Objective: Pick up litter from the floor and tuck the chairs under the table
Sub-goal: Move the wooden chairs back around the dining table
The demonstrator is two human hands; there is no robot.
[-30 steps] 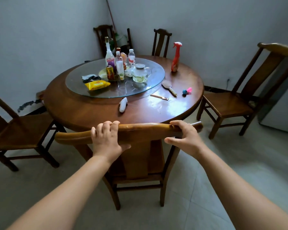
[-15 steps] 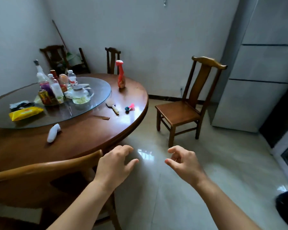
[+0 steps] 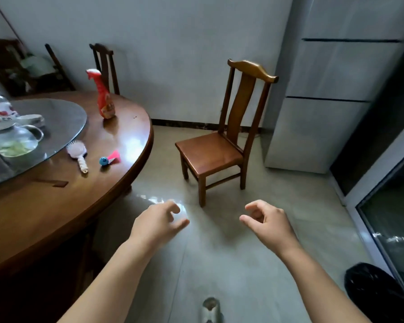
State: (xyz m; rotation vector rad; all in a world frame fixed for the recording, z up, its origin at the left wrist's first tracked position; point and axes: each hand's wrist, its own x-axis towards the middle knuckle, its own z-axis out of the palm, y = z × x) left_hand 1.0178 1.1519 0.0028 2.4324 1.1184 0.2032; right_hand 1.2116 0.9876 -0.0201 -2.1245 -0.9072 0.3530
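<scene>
A wooden chair [image 3: 216, 152] stands on the tiled floor away from the round wooden table [image 3: 56, 206], with its back toward the wall and a fridge. Both my hands hover over the floor in front of it, a good stretch short of its front leg. My left hand [image 3: 160, 221] holds nothing, fingers loosely curled and apart. My right hand [image 3: 267, 220] also holds nothing, fingers half curled. Another chair [image 3: 105, 66] stands behind the table's far side. A small grey thing [image 3: 210, 308] shows on the floor at the bottom edge; I cannot tell what it is.
On the table are a red spray bottle [image 3: 104, 96], a pink hairbrush [image 3: 78, 155], a blue and pink toy [image 3: 110, 159] and a glass teapot [image 3: 14, 141] on a glass turntable. A grey fridge [image 3: 324, 101] stands right; a black bag [image 3: 378, 294] lies bottom right by a glass door.
Both hands have let go of the near chair's top rail, and that chair has left the view. The view has swung right toward the chair by the fridge, hands held out in front.
</scene>
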